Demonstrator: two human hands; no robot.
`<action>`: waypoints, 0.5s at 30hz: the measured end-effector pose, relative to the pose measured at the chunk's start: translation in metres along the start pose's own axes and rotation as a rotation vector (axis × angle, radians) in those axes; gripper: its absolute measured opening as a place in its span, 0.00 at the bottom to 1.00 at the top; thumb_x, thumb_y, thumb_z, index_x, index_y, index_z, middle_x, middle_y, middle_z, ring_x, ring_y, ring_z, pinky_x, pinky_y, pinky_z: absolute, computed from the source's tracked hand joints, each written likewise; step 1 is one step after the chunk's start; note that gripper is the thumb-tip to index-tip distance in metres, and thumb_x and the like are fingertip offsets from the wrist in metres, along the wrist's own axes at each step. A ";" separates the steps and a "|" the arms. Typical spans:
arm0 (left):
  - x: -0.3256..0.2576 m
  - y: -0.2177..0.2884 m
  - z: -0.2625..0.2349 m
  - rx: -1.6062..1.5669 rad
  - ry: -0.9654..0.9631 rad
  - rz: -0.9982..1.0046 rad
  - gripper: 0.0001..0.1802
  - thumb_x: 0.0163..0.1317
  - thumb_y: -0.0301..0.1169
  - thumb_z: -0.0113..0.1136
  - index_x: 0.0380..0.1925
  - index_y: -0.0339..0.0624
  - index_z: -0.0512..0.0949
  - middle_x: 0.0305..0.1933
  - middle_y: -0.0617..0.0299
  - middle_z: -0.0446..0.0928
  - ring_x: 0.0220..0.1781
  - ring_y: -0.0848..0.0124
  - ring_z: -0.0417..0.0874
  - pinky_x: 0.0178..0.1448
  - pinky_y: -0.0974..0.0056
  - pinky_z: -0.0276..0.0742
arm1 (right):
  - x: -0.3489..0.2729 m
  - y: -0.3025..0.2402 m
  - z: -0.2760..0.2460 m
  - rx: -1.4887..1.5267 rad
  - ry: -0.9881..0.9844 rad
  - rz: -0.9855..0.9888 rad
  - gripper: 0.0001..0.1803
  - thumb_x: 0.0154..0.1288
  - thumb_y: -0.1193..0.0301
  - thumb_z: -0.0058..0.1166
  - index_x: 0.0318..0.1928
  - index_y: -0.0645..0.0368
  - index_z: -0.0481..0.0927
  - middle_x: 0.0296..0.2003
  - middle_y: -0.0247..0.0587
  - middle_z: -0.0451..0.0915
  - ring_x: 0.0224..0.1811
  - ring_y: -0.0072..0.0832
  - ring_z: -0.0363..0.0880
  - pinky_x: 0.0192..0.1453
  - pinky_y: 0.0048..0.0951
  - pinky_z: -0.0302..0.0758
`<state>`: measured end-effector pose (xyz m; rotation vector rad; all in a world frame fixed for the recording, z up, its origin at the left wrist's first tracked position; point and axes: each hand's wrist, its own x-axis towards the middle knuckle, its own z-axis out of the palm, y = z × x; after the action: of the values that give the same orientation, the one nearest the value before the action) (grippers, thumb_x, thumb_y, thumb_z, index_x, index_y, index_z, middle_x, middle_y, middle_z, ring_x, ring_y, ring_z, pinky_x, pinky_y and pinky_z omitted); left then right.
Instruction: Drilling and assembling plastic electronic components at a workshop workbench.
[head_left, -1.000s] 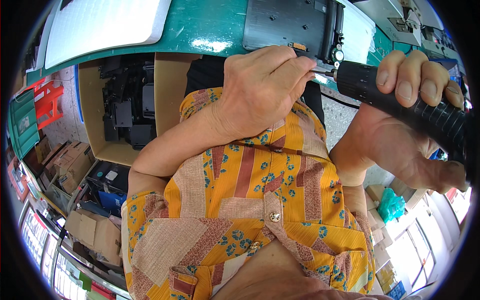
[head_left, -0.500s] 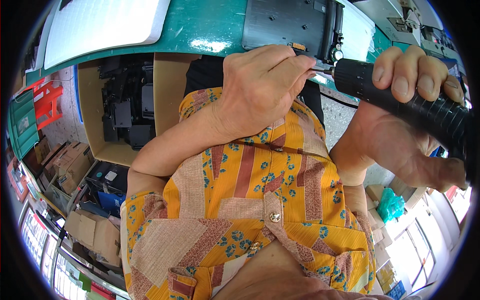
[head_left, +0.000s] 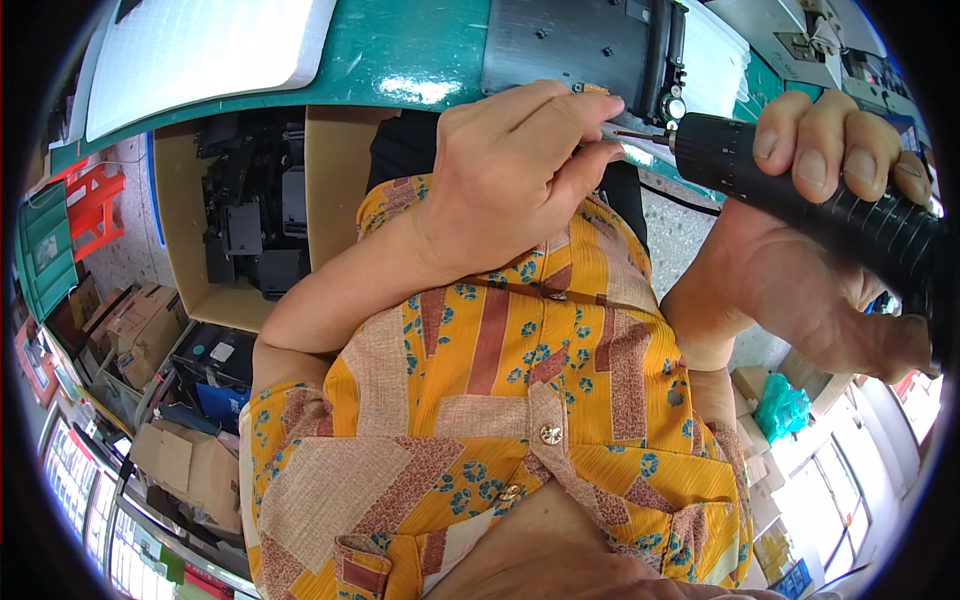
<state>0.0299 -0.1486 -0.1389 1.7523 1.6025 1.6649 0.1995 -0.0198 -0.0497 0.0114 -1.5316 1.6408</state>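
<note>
As I look down from afar through the head view, one green table (head_left: 400,50) spans the far side. On its left I see one white sheet (head_left: 200,60), and near its edge, also left, one open carton (head_left: 345,140) holding several black parts (head_left: 245,230), too overlapped for me to count. One flat black panel (head_left: 570,45) lies on the table, right of centre, just beyond the left hand (head_left: 500,180). I count two bare hands: the right hand (head_left: 800,280) is wrapped firmly round one black screwdriver (head_left: 730,160), which slants leftward; the left one has its thumb and forefinger parted, and I cannot tell whether its curled fingers hold anything. One thin bit (head_left: 645,137) points left, its tip near that parted thumb and forefinger. One small silvery disc (head_left: 675,107) sits near the screwdriver's nose.
</note>
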 end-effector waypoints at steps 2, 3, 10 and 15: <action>0.003 0.000 -0.003 -0.025 -0.004 0.010 0.19 0.52 0.16 0.75 0.46 0.37 0.86 0.30 0.61 0.83 0.24 0.73 0.81 0.27 0.71 0.74 | 0.001 -0.003 0.002 -0.019 -0.006 0.010 0.47 0.50 0.25 0.61 0.55 0.51 0.83 0.43 0.38 0.78 0.40 0.32 0.77 0.47 0.39 0.72; 0.004 0.000 -0.004 -0.038 -0.005 0.016 0.17 0.52 0.16 0.75 0.44 0.37 0.86 0.31 0.61 0.83 0.24 0.73 0.80 0.27 0.71 0.74 | 0.001 -0.006 -0.001 -0.025 -0.010 0.015 0.47 0.50 0.25 0.61 0.55 0.51 0.83 0.43 0.38 0.78 0.40 0.32 0.77 0.47 0.39 0.72; 0.015 -0.020 -0.014 0.234 0.087 0.251 0.15 0.47 0.18 0.76 0.37 0.40 0.88 0.32 0.63 0.80 0.28 0.69 0.77 0.29 0.67 0.73 | 0.008 -0.003 -0.019 -0.032 -0.054 0.050 0.47 0.51 0.24 0.60 0.54 0.51 0.83 0.44 0.39 0.78 0.40 0.33 0.77 0.47 0.40 0.73; 0.021 -0.024 -0.011 0.309 0.070 0.246 0.16 0.46 0.20 0.77 0.36 0.46 0.89 0.32 0.67 0.78 0.32 0.68 0.77 0.31 0.66 0.72 | 0.010 0.001 -0.022 -0.048 -0.068 0.059 0.47 0.52 0.23 0.58 0.54 0.52 0.84 0.44 0.40 0.79 0.40 0.34 0.77 0.46 0.40 0.74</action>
<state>0.0031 -0.1282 -0.1427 2.1397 1.8197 1.6696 0.2042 0.0042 -0.0503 -0.0037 -1.6364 1.6647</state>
